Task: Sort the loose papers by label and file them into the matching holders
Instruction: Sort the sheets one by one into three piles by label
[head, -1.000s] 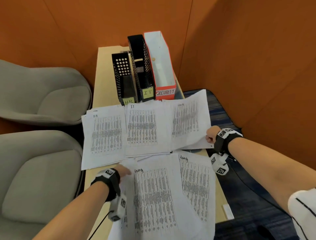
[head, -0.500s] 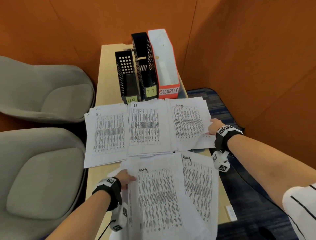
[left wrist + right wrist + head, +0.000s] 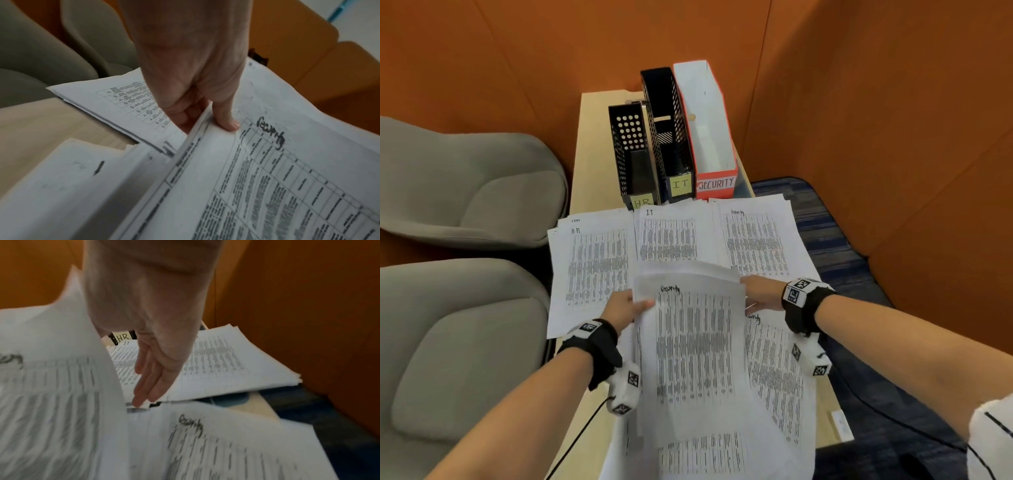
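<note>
Security-labelled sheet (image 3: 693, 346) sits lifted in front of me, above the loose papers (image 3: 777, 373) spread on the near end of the table (image 3: 599, 144). My left hand (image 3: 624, 305) pinches its left edge near the top corner: the left wrist view shows my thumb (image 3: 226, 120) pressed on the printed face beside the handwritten label, with my other fingers (image 3: 183, 113) curled under the edge. My right hand (image 3: 762, 294) is at the sheet's right edge, fingers (image 3: 148, 382) straight and relaxed, pointing down toward the papers below; whether they touch the lifted sheet I cannot tell, since that view is blurred.

Farther from me, three sorted stacks lie side by side: the HR stack (image 3: 592, 260) on the left, the IT stack (image 3: 671, 236) in the middle, partly hidden behind the lifted sheet, and the Security stack (image 3: 756, 240) on the right, overhanging the table edge. Behind them stand three holders in a row, touching one another: a black perforated HR holder (image 3: 631, 157), a taller black IT holder (image 3: 669, 137) and a red-and-white SECURITY holder (image 3: 709, 130). Another sheet marked Security lies flat under my right wrist. Two grey chairs (image 3: 458, 192) stand to the left of the table, and orange walls (image 3: 859, 102) close the corner.
</note>
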`<state>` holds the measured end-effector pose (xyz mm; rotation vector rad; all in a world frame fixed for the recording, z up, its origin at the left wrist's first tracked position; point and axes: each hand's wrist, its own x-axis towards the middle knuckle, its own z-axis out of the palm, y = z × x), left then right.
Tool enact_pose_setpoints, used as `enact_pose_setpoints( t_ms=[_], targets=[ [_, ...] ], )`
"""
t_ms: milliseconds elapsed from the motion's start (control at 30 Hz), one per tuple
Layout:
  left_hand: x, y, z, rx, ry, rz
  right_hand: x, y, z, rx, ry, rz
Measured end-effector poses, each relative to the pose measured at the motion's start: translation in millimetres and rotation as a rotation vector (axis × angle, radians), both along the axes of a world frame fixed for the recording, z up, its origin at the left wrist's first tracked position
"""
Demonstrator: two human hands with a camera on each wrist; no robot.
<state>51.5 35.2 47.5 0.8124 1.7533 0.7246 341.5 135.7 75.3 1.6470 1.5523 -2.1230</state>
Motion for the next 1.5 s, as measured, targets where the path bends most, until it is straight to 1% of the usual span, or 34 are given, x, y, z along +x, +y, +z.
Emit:
enact_pose_setpoints(
  t_ms=[67,100,133,167,200,233,267,300,367,400,467,533,600,633,767,833,867,900,967,1000,1067,1100,1133,1200,1233,1267,1300,1367,1400,1433,1467,1500],
  targets=[
    [-2.4,10.3,4.7,0.05,-0.071,0.146,-0.6,-2.0,-6.6,-0.089,0.157,-0.188],
    [-4.6,13.9,6.3,0.069,-0.076,0.219,-0.5,0.2,-9.9,-0.144,0.219,-0.277],
    [-7.9,16.8,5.2,0.085,-0.068,0.286,-0.3,0.8,-12.9,-0.173,0.258,-0.324],
    [-9.9,18.1,5.8,0.096,-0.057,0.324,0.2,0.2,-12.7,-0.178,0.253,-0.308],
    [-11.0,19.5,5.0,0.109,-0.037,0.337,0.1,-1.0,-11.6,-0.153,0.203,-0.26],
    [-11.0,19.8,6.3,0.099,-0.01,0.326,-0.6,-2.7,-10.6,-0.089,0.138,-0.203],
    [-10.4,21.4,5.7,0.088,0.001,0.318,-1.6,-4.1,-11.4,0.014,0.078,-0.163],
    [-8.9,23.3,7.0,0.073,-0.012,0.301,-2.4,-3.1,-15.6,0.146,0.033,-0.163],
    [-7.4,26.9,9.9,0.063,-0.067,0.258,-3.7,0.5,-17.8,0.398,-0.062,-0.239],
    [-7.0,28.2,11.0,0.064,-0.13,0.251,-2.5,4.2,-17.8,0.493,-0.126,-0.271],
    [-6.0,28.5,19.7,0.072,-0.269,0.262,1.2,10.5,-17.1,0.619,-0.232,-0.282],
    [-8.7,29.2,24.1,0.072,-0.308,0.265,8.6,16.1,-14.0,0.653,-0.298,-0.286],
    [-11.8,28.4,31.0,0.075,-0.322,0.256,22.4,24.4,-14.2,0.619,-0.332,-0.331],
    [-14.8,28.3,31.3,0.072,-0.318,0.248,31.3,28.8,-14.8,0.566,-0.302,-0.359],
    [-26.3,26.9,33.9,0.057,-0.298,0.269,59.5,37.0,-20.9,0.28,-0.05,-0.433],
    [-35.6,28.5,21.5,0.028,-0.271,0.26,58.5,30.7,-13.3,0.162,0.063,-0.455],
    [-41.5,32.7,6.8,-0.001,-0.248,0.261,54.1,25.7,-7.0,0.112,0.109,-0.457],
    [-40.6,36.5,3.1,-0.02,-0.25,0.245,49.4,21.0,-5.0,0.075,0.138,-0.453],
    [-22.4,35.7,26.6,-0.015,-0.2,0.194,35.6,9.7,0.6,0.034,0.184,-0.415],
    [-10.6,33.2,38.9,0.002,-0.223,0.175,26.7,5.4,1.9,0.031,0.199,-0.394],
    [6.7,33.4,47.3,0.05,-0.326,0.112,9.6,-2.5,0.3,0.057,0.196,-0.387],
    [13.1,34.4,50.7,0.07,-0.348,0.1,1.9,-3.9,-2.3,0.119,0.163,-0.388],
    [14.7,34.8,51.1,0.062,-0.398,0.129,-4.9,-4.8,-1.7,0.2,0.11,-0.401],
    [16.9,35.5,51.0,0.04,-0.55,0.179,-12.8,-1.1,-5.7,0.31,0.038,-0.507],
    [18.3,34.5,51.4,0.048,-0.595,0.157,-14.5,2.2,-6.9,0.322,0.029,-0.551],
    [20.0,33.7,51.3,0.039,-0.582,0.074,-15.3,4.5,-5.9,0.314,0.059,-0.569],
    [23.5,30.6,52.5,0.029,-0.514,-0.026,-16.6,6.9,-4.9,0.307,0.074,-0.572],
    [28.6,26.3,48.8,-0.003,-0.29,-0.182,-18.5,9.7,0.1,0.238,0.137,-0.602],
    [29.0,26.7,42.3,-0.004,-0.205,-0.187,-19.4,10.3,1.9,0.208,0.18,-0.637],
    [28.5,27.3,37.5,0.007,-0.141,-0.13,-19.8,13.3,-0.3,0.187,0.23,-0.68],
    [26.2,28.9,33.1,0.015,-0.115,-0.05,-18.1,14.2,1.4,0.15,0.242,-0.675],
    [23.8,30.0,33.3,0.03,-0.128,0.055,-14.4,16.3,-2.7,0.105,0.24,-0.633]
  ],
)
